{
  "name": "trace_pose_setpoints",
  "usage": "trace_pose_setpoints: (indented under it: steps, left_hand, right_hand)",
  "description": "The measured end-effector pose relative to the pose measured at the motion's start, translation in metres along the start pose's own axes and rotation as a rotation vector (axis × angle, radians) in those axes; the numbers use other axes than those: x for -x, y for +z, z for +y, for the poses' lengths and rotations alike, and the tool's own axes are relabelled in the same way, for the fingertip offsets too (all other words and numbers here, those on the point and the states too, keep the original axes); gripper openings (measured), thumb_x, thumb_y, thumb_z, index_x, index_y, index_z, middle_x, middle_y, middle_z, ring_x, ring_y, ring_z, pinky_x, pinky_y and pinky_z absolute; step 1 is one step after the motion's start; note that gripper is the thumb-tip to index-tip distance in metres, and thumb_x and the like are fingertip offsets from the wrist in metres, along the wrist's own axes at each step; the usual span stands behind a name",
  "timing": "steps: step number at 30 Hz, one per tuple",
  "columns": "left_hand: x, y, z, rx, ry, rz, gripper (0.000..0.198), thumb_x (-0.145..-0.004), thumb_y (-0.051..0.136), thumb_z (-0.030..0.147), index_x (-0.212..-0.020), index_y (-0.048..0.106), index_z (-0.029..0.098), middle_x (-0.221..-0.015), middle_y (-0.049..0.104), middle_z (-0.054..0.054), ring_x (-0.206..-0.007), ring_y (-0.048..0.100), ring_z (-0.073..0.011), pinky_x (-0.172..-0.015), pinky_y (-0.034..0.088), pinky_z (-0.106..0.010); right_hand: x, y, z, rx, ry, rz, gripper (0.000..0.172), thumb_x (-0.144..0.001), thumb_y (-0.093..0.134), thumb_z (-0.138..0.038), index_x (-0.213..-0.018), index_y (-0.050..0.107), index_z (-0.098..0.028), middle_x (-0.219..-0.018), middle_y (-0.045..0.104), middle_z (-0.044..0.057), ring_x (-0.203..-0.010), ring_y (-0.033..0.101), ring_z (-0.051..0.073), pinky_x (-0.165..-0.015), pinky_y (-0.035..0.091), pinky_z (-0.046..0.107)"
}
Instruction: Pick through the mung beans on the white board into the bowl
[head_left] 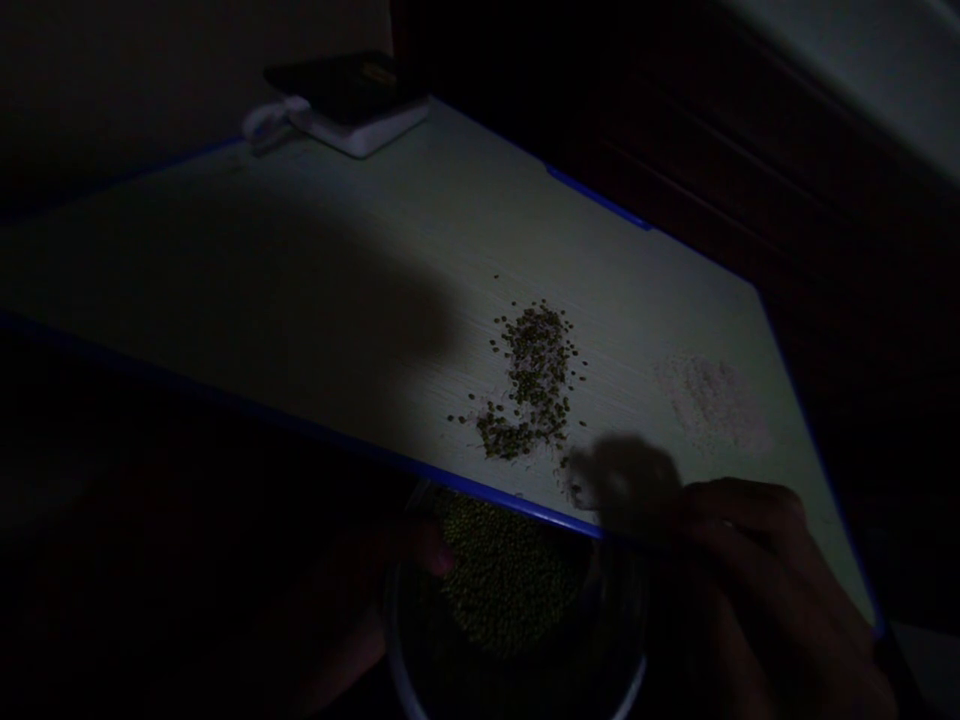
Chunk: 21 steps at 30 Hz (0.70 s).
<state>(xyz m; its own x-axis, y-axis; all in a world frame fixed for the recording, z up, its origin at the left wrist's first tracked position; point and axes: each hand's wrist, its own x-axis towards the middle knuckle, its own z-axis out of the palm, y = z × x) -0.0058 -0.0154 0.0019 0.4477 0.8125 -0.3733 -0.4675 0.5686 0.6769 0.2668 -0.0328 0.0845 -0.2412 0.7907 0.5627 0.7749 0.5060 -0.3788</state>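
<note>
Green mung beans (pixel 536 350) lie mixed with pale grains in a loose patch on a light board (pixel 420 210) with a blue edge. Under the near edge of the board, a clear round container (pixel 634 690) holds many more mung beans (pixel 506 580). My left hand (pixel 375 590) grips this container from the left, its thumb over the rim; most of that hand is lost in the dark. My right hand (pixel 757 560) is at the board's near edge, right of the beans. Its fingers are curled together, and anything between their tips is hidden.
A pile of pale, rice-like grains (pixel 712 400) is on the board's right side. At the far left corner sits a white device (pixel 360 130) with a dark item (pixel 337 80) on top and a white cable (pixel 262 122). The scene is very dim.
</note>
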Motion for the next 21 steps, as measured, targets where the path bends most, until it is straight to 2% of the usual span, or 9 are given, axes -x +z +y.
trace_pose_setpoints:
  steps: [2,5,7,12,16,21]
  left_hand:
    - [-0.001,0.006,0.003,0.037,-0.028,0.010,0.027,-0.098,0.072,0.041,-0.102,0.072,0.014,-0.102,0.073,-0.009,-0.093,0.071,-0.0188,-0.088,0.064,-0.037]
    - [-0.002,0.008,0.002,0.086,-0.056,0.027,0.036,-0.095,0.076,0.039,-0.120,0.071,0.014,-0.128,0.071,-0.014,-0.116,0.070,-0.0265,-0.103,0.062,-0.049]
    - [-0.002,0.005,0.000,0.105,-0.067,0.032,0.039,-0.095,0.075,0.039,-0.126,0.070,0.016,-0.137,0.068,-0.015,-0.124,0.068,-0.0286,-0.109,0.059,-0.052]
    - [-0.002,-0.003,-0.006,0.129,-0.083,0.051,0.038,-0.096,0.074,0.041,-0.124,0.071,0.016,-0.135,0.069,-0.014,-0.124,0.068,-0.0286,-0.109,0.060,-0.052]
    - [-0.002,0.002,-0.002,0.132,-0.081,0.068,0.041,-0.096,0.075,0.039,-0.128,0.069,0.015,-0.136,0.068,-0.014,-0.125,0.067,-0.0293,-0.108,0.060,-0.053]
    - [-0.001,0.010,0.005,0.100,-0.055,0.052,0.041,-0.095,0.075,0.040,-0.127,0.068,0.015,-0.135,0.068,-0.014,-0.123,0.067,-0.0286,-0.107,0.060,-0.053]
  right_hand:
    - [0.001,0.000,0.002,0.039,0.030,-0.003,0.026,-0.096,0.060,-0.006,-0.114,0.072,-0.021,-0.109,0.067,0.006,-0.098,0.065,0.018,-0.077,0.051,0.033]
    - [0.003,-0.002,0.002,0.060,0.045,0.012,0.027,-0.095,0.062,-0.006,-0.115,0.072,-0.021,-0.110,0.068,0.006,-0.098,0.066,0.017,-0.078,0.051,0.033]
    - [0.004,-0.001,0.000,0.038,0.038,0.026,0.029,-0.095,0.062,-0.006,-0.116,0.073,-0.022,-0.110,0.068,0.006,-0.099,0.067,0.019,-0.077,0.051,0.033]
    - [0.000,0.004,-0.002,-0.008,0.012,0.017,0.025,-0.093,0.067,-0.015,-0.114,0.076,-0.026,-0.107,0.071,0.007,-0.099,0.069,0.023,-0.076,0.055,0.036]
    - [-0.004,0.004,0.002,0.013,-0.025,-0.017,0.024,-0.092,0.072,-0.030,-0.115,0.077,-0.027,-0.107,0.072,0.008,-0.100,0.070,0.025,-0.079,0.058,0.040]
    - [0.000,0.002,0.005,0.024,-0.037,-0.024,0.028,-0.093,0.070,-0.029,-0.120,0.076,-0.028,-0.111,0.072,0.008,-0.101,0.070,0.026,-0.078,0.058,0.040]
